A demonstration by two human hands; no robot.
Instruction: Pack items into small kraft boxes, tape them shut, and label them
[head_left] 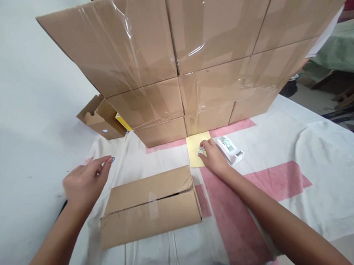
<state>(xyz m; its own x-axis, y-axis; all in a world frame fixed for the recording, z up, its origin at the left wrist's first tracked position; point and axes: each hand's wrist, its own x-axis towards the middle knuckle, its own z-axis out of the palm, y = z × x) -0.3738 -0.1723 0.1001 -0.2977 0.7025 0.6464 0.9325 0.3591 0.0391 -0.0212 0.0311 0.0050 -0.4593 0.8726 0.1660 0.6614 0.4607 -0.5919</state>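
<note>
My left hand (87, 179) is raised at the left, thumb and forefinger pinched on a small blue-edged piece (113, 159) that looks like a sticker. My right hand (213, 154) rests over a yellow sheet (195, 157), with thumb and forefinger curled but apart. Two small white pieces with blue edges (201, 153) show on the sheet at those fingertips. Just right of that hand lies a white device (231, 151) with a grey-green panel. A closed, taped cardboard box (152, 210) lies between my forearms, touched by neither hand.
Large cardboard boxes (209, 82) with clear tape form a wall behind the sheet. An open small carton (106, 121) with a yellow item stands at the left by the white wall (22, 140). A white-and-pink cloth (271, 141) covers the table. Part of another person (327, 35) shows at upper right.
</note>
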